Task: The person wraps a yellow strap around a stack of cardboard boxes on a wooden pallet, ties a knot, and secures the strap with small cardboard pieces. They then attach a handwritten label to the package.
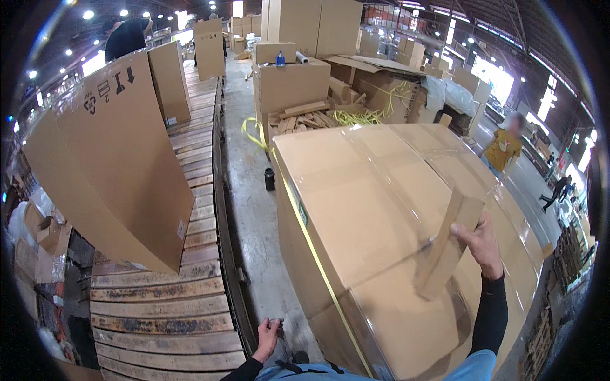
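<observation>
My right hand (480, 244) grips a folded brown cardboard strip (443, 257), thumb on its near face. The strip is tilted just above a large block of taped cartons (362, 209), its lower end blurred. A yellow strap (311, 244) runs down the cartons' left side, and its loose end sticks out at the far left corner. My left hand (268, 336) is low beside the cartons, over the floor gap, with its fingers curled together. Something small and dark shows at its fingertips, too small to name.
To the left runs a wooden slatted conveyor (165, 308) bearing a tall leaning carton (121, 165). A black cylinder (269, 179) stands on the floor between. Beyond the cartons lie cardboard scraps (305, 120) and tangled yellow strapping (362, 117). A person in a yellow shirt (503, 149) stands at right.
</observation>
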